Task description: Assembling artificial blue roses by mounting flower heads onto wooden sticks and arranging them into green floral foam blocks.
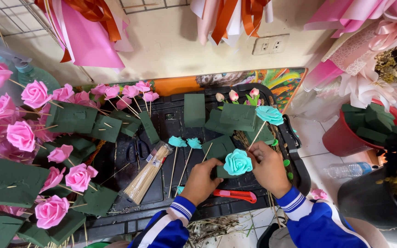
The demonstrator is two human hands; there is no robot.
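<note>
Assembly status, judged from the present layout: work on the pink stock looks largely complete, work on the teal stock only begun. Left of the frame, many pink foam roses [35, 94] already stand on skewers pushed into green foam blocks [72, 117]. Centre frame, the left hand [201, 180] is closed around the base of a teal foam rose [237, 161] and appears to grip a small green foam piece just beneath it. The right hand [268, 167] is closed at the rose's right side, fingers pinching a thin wooden skewer [256, 136] that rises toward a second teal rose [269, 114] at upper centre; whether that skewer already enters the held rose cannot be told. Two smaller teal roses on sticks [185, 143] lie on the black tray [171, 115] just left of the hands. Remaining supply: a clear packet of bare skewers [147, 173] lower centre-left, unused green blocks on the tray, more in the red bucket [345, 138] at right. Scissors [137, 150] and an orange utility knife [235, 195] lie on the tray near the hands.
</note>
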